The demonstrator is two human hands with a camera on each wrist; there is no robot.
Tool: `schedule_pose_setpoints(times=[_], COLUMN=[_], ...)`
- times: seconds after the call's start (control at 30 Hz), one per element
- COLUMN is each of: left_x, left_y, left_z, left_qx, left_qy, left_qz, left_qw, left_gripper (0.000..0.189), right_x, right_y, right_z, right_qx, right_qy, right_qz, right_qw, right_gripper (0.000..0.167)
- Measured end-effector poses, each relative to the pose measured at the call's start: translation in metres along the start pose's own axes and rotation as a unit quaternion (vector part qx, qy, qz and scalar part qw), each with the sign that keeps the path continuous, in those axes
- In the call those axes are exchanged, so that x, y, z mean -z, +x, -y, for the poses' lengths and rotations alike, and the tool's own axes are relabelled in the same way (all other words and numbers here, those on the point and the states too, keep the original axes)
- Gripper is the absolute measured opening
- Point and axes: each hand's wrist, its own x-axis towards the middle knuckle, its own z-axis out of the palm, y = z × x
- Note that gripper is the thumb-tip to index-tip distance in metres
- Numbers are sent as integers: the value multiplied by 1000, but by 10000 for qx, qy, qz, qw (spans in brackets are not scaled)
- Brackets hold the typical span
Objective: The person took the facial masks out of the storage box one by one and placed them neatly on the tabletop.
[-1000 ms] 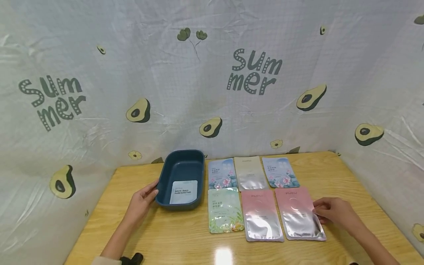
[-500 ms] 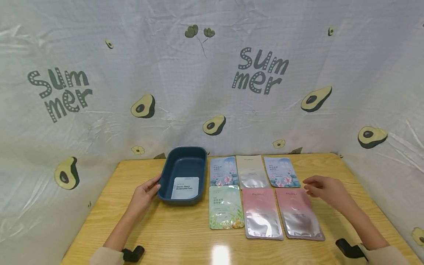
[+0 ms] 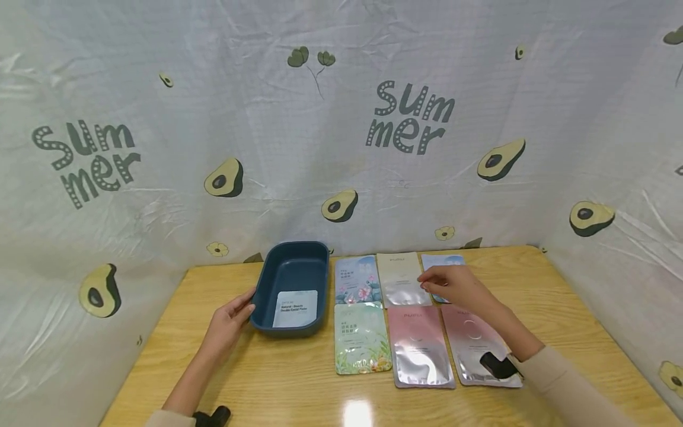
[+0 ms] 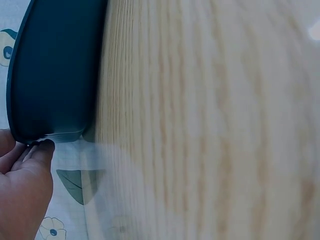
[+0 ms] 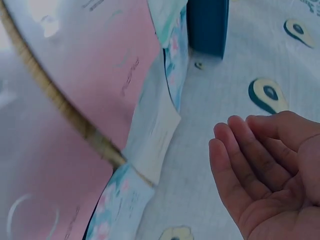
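Observation:
My left hand (image 3: 226,323) holds the left side of a dark blue plastic bin (image 3: 256,317), its fingertips at the wall near the rim. In the left wrist view the fingers touch the end of the bin (image 4: 55,75). A white double-eyelid-paste packet (image 3: 296,308) lies inside it. My right hand (image 3: 453,284) hovers empty over the sheet mask packets, fingers lightly bent, between the cream-and-silver packet (image 3: 402,281) and the right blue floral packet (image 3: 443,260), which it partly covers. Its empty palm (image 5: 275,195) shows in the right wrist view.
A left blue floral packet (image 3: 357,279), a green floral packet (image 3: 363,338) and two pink-and-silver packets (image 3: 421,350) complete two rows on the wooden table (image 3: 288,379). A white avocado-print cloth (image 3: 299,142) hangs behind and at both sides.
My right hand has left the right pink packet's edge and moved left and farther back, over the rear row. My left hand stays at the bin. The packets have stayed put.

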Motion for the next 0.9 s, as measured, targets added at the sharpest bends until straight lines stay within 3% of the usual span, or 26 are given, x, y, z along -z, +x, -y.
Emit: schedule_pose_setpoints(times=[0.3, 0.9], left_x=[0, -1], left_y=[0, 2], left_z=[3, 4], left_qx=[5, -48], left_qy=[-144, -271], left_qz=[9, 11], left_qw=[9999, 9996], left_gripper=[51, 51], right_x=[-28, -67], right_y=[38, 149], right_z=[17, 72], right_qx=[291, 1216], right_qy=[301, 493], right_qz=[455, 1455], right_qw=[9981, 9806], right_gripper=[13, 21])
